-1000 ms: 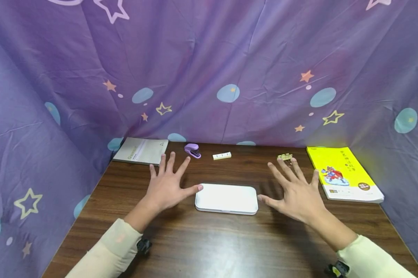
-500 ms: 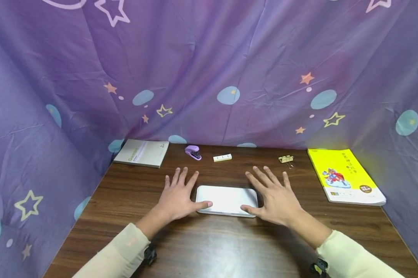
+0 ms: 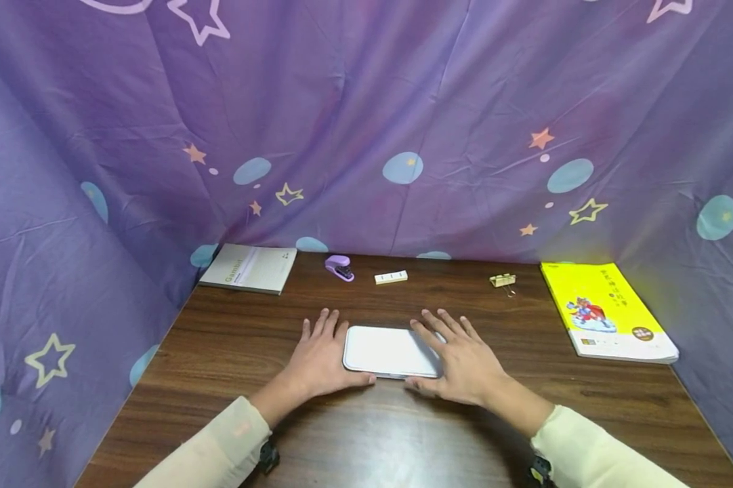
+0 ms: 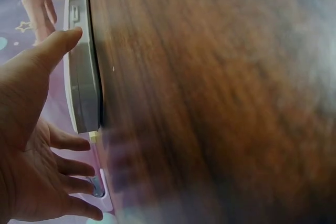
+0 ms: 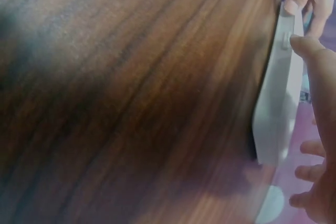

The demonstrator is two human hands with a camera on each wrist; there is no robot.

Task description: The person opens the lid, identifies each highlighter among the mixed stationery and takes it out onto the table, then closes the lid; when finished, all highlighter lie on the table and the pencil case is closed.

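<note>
A flat white case with rounded corners [image 3: 385, 351], like a pencil box, lies on the wooden table in front of the person. Its near side carries a small latch [image 4: 75, 13]. At its left end is my left hand [image 3: 319, 360], fingers straight and spread beside it, thumb along the front edge. My right hand [image 3: 467, 359] lies over the right end, fingers extended across that corner and hiding it. In the right wrist view the right thumb [image 5: 310, 48] is right by the latch. Neither hand curls round the case.
Along the table's back stand a grey notebook [image 3: 250, 268], a purple stapler [image 3: 339, 266], a small white block with dark marks [image 3: 391, 277] and a gold binder clip [image 3: 503, 280]. A yellow book [image 3: 604, 305] lies at right. Purple patterned cloth [image 3: 342, 122] encloses the table.
Both hands have come down and inward from either side to the white case, with the thumbs moving to its front edge. The case and the other objects stay in place.
</note>
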